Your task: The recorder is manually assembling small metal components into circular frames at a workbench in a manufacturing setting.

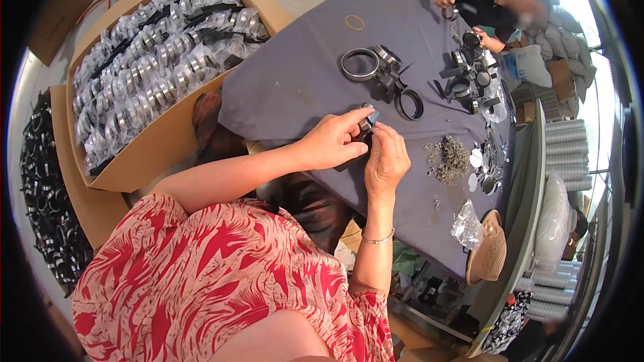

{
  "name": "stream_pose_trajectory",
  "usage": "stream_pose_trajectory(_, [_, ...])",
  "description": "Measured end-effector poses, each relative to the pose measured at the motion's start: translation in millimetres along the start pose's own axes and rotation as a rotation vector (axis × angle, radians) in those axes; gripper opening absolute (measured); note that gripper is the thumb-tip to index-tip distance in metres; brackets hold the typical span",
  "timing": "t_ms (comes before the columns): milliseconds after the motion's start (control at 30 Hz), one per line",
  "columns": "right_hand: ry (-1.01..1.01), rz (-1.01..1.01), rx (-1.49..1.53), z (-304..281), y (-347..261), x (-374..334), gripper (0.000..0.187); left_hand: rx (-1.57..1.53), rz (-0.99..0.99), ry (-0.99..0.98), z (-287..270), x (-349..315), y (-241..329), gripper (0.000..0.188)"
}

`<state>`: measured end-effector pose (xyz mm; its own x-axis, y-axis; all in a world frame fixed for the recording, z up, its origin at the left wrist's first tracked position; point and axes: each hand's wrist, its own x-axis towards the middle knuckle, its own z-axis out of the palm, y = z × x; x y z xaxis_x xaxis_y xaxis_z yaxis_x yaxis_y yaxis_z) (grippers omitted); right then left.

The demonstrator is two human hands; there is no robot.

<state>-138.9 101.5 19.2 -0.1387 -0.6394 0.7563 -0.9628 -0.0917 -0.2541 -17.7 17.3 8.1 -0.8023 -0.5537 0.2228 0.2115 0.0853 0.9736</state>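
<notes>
Over the near part of the cloth-covered table, my left hand [330, 142] is closed round a small black part with a silver rim [365, 123]. My right hand [388, 159] meets it from the right, its fingers drawn together and pinched at the part. Much of the part is hidden by my fingers, so its exact kind does not show. Just beyond my hands lie black ring-shaped pieces: one wide ring with a silver face [360, 65], a plain black ring [408, 104], and a black jointed piece [386, 84] between them.
A carton [157, 133] of plastic-wrapped ring parts stands left; black rings [50, 181] fill another. On the grey cloth [295, 47] lie a yellow band [354, 23], small metal clips [448, 159], black parts [463, 84] and a straw hat [488, 248]. A co-worker [479, 0] handles parts opposite.
</notes>
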Motion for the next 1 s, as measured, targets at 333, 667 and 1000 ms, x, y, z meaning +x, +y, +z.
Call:
stream_pose_trajectory(333, [0.024, -0.044, 0.023, 1.4, 1.0, -1.5, 0.015, 0.121, 0.039, 0.124, 6.8, 5.4, -6.5, 0.031])
stream_pose_trajectory(667, [0.044, 0.142, 0.001, -24.8, -1.9, -7.0, 0.013, 0.067, -0.049, 0.159, 7.8, 9.0, -6.3, 0.015])
stream_pose_trajectory(1000, [-0.195, 0.478, -0.454, -98.1, 71.1, -46.1, 0.009, 0.045, -0.037, 0.164, 8.3, 11.0, -11.2, 0.016])
